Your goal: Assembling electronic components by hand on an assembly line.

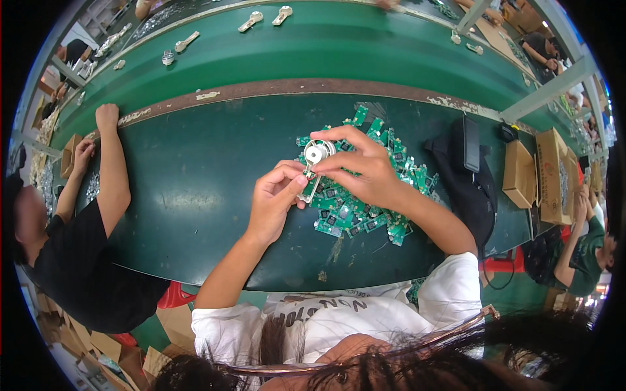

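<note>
Casing [316, 154] looking part-assembled
Left hand [272, 195] and right hand [366, 171] are grasping it; a green board [309, 188] is apparently sitting inside, loose boards [344, 212] are remaining unfitted.

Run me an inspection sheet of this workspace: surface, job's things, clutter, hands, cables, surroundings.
Surface: dark green tabletop, pale scuffs near its near edge.
Job's things: white part with a round head, held above the table; loose pile of green circuit boards beneath and to the right.
Clutter: black bag right of the boards, black flat device on it; open cardboard box farther right.
Hands: left hand and right hand, both bare, grip the white part.
Cables: thin dark cable looping down past the near right edge.
Surroundings: green belt beyond the table; co-workers on both sides.
</note>
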The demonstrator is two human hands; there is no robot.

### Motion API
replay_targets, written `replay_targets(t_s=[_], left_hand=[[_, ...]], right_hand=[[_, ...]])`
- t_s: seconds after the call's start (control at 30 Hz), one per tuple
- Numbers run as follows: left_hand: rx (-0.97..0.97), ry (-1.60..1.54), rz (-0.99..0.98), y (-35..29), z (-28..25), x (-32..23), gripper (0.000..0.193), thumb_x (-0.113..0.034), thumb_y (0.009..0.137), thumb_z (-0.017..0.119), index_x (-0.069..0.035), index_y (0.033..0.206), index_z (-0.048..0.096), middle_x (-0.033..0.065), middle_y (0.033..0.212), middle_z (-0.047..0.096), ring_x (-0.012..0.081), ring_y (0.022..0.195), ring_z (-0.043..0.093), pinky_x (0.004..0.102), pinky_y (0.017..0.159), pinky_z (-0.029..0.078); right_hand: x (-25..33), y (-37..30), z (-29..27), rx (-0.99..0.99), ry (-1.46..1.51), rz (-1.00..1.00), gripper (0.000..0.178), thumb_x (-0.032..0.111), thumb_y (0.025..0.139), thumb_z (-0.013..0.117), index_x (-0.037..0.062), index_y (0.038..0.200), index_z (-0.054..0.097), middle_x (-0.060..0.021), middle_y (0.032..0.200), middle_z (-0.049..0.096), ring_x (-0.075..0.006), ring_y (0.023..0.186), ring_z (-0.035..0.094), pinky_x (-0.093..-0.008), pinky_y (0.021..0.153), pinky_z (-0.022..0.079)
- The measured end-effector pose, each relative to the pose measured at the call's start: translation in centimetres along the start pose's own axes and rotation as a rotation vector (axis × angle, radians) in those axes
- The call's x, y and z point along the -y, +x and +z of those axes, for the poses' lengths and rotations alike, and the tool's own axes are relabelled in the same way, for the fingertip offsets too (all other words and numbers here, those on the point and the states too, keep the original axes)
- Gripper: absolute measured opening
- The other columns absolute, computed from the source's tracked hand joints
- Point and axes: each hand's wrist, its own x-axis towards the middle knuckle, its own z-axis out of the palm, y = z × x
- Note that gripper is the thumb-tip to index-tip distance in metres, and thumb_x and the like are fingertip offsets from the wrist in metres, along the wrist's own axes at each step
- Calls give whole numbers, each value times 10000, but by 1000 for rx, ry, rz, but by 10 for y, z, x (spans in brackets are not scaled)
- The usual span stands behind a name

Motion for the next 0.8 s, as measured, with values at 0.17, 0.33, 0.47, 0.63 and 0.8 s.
replay_targets(t_s=[0.17, 0.33, 0.47, 0.63, 0.8], left_hand=[[33, -6, 6, 2, -3, 3, 100, -119, 897, 626, -26, 862, 630, 54, 1064, 543, 67, 806, 557, 194, 568, 494], [6, 100, -68, -2, 5, 2, 68, -76, 917, 572, -8, 920, 564, 99, 1001, 634, 165, 864, 665, 219, 571, 536], [-35, 102, 37, -3, 4, 6, 217, -39, 898, 584, -17, 1093, 493, 102, 968, 642, 165, 818, 665, 207, 550, 518], [-9, 87, 7, -1, 6, -1, 357, -27, 888, 592, -9, 1212, 442, 80, 967, 624, 146, 813, 646, 218, 577, 515], [62, 266, -56, -6, 7, 11, 455, 25, 891, 555, 3, 1313, 388, 65, 958, 580, 87, 790, 600, 228, 617, 540]], right_hand=[[-1, 1, -1, -15, -10, -29, 172, -2, 709, 730, 69, 866, 720, -121, 1160, 592, -250, 1000, 610, -337, 784, 523], [3, 0, -4, 17, 35, 59, 169, -5, 708, 731, 67, 861, 716, -125, 1190, 593, -264, 1053, 597, -343, 831, 519], [9, 0, -5, 92, -48, 116, 128, 17, 745, 708, 52, 865, 683, -131, 1215, 576, -274, 1072, 589, -347, 833, 507], [16, 3, -4, 25, -341, -45, 96, 115, 781, 670, 63, 857, 643, -124, 1180, 572, -316, 1025, 582, -407, 829, 483], [18, -2, 5, 128, -762, -461, 123, 163, 696, 680, 115, 772, 596, -72, 1107, 575, -283, 1099, 560, -433, 869, 473]])
